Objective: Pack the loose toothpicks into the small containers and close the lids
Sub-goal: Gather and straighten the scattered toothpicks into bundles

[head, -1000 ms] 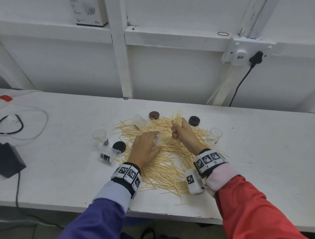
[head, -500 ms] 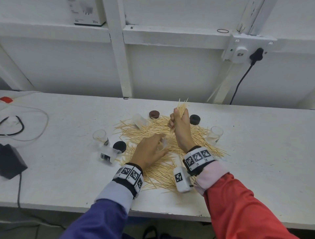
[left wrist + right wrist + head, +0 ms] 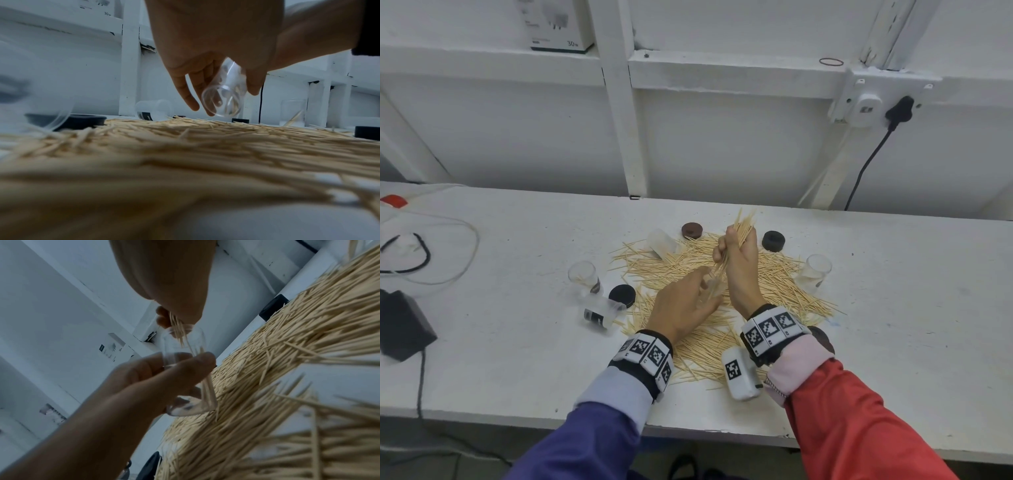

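My left hand [image 3: 681,301] grips a small clear plastic container [image 3: 185,369], tilted, mouth up toward my right hand [image 3: 739,260]. Right hand is fisted round a bundle of pale wooden toothpicks [image 3: 741,226], lower tips entering the container mouth. Loose toothpick pile [image 3: 774,281] is spread across the middle of the white worktop [image 3: 893,308], nearer its back edge. Head view shows the other clear containers [image 3: 812,274] and round dark lids [image 3: 773,240] ringing the pile. Right wrist view alone shows tips inside the container; left wrist view shows its round clear base [image 3: 223,104] between my fingers [image 3: 185,91].
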### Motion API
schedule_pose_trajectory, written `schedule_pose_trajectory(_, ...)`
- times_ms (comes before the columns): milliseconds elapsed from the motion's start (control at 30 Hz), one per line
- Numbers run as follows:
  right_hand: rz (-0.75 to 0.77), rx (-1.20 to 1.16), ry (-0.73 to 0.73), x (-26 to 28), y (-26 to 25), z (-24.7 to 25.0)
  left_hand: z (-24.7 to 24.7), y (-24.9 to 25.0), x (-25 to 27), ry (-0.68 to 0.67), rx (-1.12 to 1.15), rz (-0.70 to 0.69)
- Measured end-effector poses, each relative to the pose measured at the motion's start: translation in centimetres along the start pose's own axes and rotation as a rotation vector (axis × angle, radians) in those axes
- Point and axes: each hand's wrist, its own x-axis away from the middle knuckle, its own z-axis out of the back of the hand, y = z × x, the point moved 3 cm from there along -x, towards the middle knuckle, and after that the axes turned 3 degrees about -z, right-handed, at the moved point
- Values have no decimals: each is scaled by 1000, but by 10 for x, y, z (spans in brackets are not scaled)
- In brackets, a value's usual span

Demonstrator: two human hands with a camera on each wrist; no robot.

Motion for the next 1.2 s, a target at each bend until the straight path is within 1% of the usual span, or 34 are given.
schedule_pose_trajectory(200,8,-64,42,1,0,1,-1,2,1,5,-25,15)
schedule_pose_trajectory(333,-3,-93,77,-1,0,3,0,0,0,8,-22,49)
schedule_pose_trajectory(433,-36,-75,46,0,3,3,3,1,0,10,-20,47)
schedule_pose_trajectory(600,-113,18,-4,7,10,0,5,6,1,16,-13,28)
schedule_pose_trajectory(767,-120,25,-102,21,6,-7,9,9,0,41,-5,66)
schedule_pose_trajectory(867,-156,-26,-130,25,8,-7,12,11,1,65,-3,61)
schedule_pose_trajectory(1067,-169,-105,-69,19,14,0,12,11,3,70,-59,24)
schedule_pose_trajectory(1200,-174,-93,-37,15,17,4,12,10,3,64,-69,16)
